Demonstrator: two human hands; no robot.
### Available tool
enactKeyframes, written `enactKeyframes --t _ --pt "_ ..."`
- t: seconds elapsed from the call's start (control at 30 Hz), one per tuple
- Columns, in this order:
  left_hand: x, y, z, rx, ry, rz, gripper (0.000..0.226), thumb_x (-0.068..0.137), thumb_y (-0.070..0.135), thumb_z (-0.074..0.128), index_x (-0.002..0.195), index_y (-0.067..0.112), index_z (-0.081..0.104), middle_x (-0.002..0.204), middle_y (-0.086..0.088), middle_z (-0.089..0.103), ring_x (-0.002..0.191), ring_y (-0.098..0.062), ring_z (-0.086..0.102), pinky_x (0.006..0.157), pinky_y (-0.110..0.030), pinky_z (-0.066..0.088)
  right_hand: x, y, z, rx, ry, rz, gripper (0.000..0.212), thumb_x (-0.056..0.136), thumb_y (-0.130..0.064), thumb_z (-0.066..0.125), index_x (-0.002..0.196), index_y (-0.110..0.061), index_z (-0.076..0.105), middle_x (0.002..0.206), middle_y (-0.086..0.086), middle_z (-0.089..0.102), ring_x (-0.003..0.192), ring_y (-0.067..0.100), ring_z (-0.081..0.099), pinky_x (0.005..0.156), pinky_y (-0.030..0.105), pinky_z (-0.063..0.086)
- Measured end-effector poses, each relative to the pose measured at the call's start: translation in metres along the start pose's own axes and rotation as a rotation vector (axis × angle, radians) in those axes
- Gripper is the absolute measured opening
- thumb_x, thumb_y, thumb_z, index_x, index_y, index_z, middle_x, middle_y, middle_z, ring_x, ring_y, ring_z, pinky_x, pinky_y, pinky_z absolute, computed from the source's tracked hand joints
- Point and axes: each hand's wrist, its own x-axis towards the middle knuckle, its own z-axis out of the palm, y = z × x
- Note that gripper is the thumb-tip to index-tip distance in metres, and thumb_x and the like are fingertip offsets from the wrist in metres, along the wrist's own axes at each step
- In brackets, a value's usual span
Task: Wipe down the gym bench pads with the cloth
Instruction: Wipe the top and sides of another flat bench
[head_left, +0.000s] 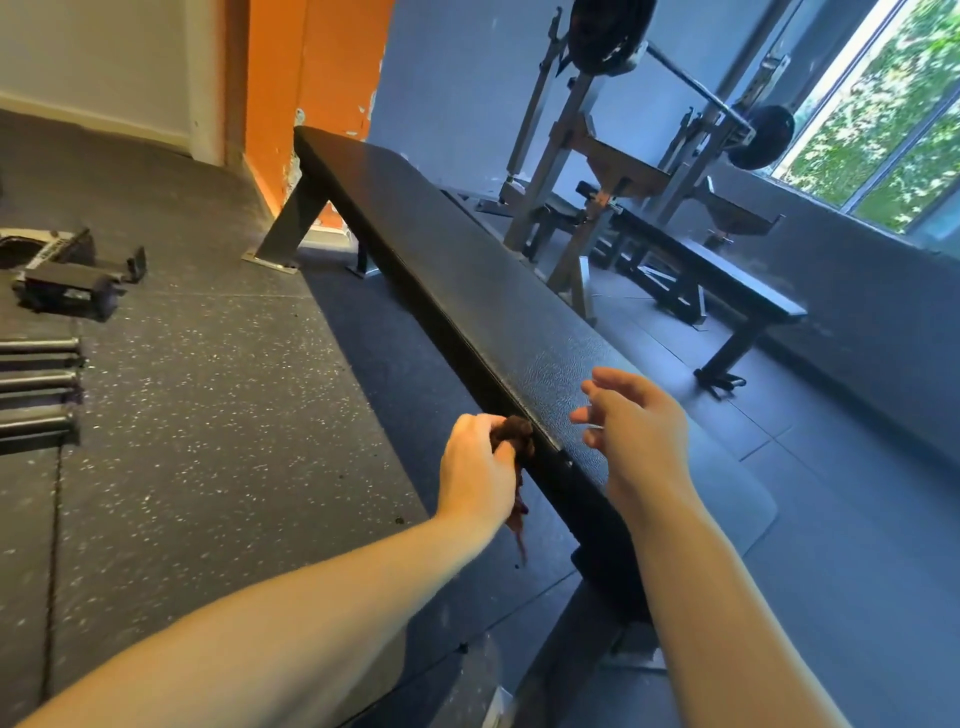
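Long black bench pad (467, 249), textured top, runs from near the camera to the orange wall. Its legs (291, 228) stand on flat feet on a dark mat (363, 364). A brown cloth (511, 434) is bunched against the pad's left edge, gripped by the left hand (475, 475). The speckled rubber floor (208, 415) lies left of the mat. On it at far left are a row of metal bars (39, 384) and black gear (67, 280), type unclear. A second bench (727, 280) and a rack (566, 218) stand on the floor at right.
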Motion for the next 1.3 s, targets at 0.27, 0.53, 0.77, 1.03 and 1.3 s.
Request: enactKeyframes --t 0.27,0.53,0.77,1.03,1.3 --pt "0.065 0.007 -0.017 -0.177 0.165 -0.222 0.018 0.100 0.018 0.063 0.117 0.013 0.064 0.109 0.001 0.066 0.102 -0.012 0.061 0.079 -0.020 0.046 -0.004 0.006 -0.018 -0.004 -0.049 -0.030 0.018 0.095 0.001 0.061 0.107 -0.010 0.070 0.105 0.011 0.072 0.068 0.015 0.068 0.051 0.025 0.048" --pt "-0.006 -0.009 0.010 -0.140 -0.021 -0.027 0.008 0.098 0.022 0.064 0.097 0.029 0.065 0.102 0.010 0.061 0.092 -0.012 0.066 0.079 -0.019 0.057 0.002 0.006 -0.022 0.022 -0.053 -0.040 0.019 0.094 0.003 0.061 0.104 -0.010 0.070 0.105 0.014 0.072 0.067 0.015 0.067 0.048 0.022 0.046" --pt "0.029 -0.001 -0.009 -0.088 -0.008 -0.058 0.011 0.097 0.019 0.067 0.106 0.019 0.073 0.104 0.005 0.071 0.099 -0.014 0.068 0.090 -0.029 0.056 -0.008 0.004 -0.015 0.021 -0.113 -0.043 0.020 0.094 0.002 0.061 0.105 -0.011 0.071 0.102 0.007 0.074 0.066 0.012 0.069 0.048 0.020 0.046" --pt "0.037 0.017 -0.007 -0.333 0.205 -0.342 0.023 0.100 0.019 0.063 0.121 0.011 0.068 0.118 -0.005 0.069 0.112 -0.023 0.065 0.100 -0.039 0.051 -0.015 -0.001 -0.045 0.012 -0.078 -0.045 0.019 0.095 0.002 0.060 0.105 -0.010 0.071 0.101 0.008 0.075 0.070 0.015 0.070 0.052 0.022 0.050" --pt "-0.006 0.017 0.011 -0.189 0.081 -0.168 0.012 0.100 0.016 0.062 0.110 0.017 0.067 0.112 -0.001 0.065 0.104 -0.013 0.062 0.069 -0.012 0.044 -0.020 -0.002 -0.053 0.051 -0.094 -0.033 0.018 0.094 0.002 0.062 0.102 -0.011 0.071 0.100 0.009 0.075 0.068 0.013 0.069 0.051 0.022 0.048"
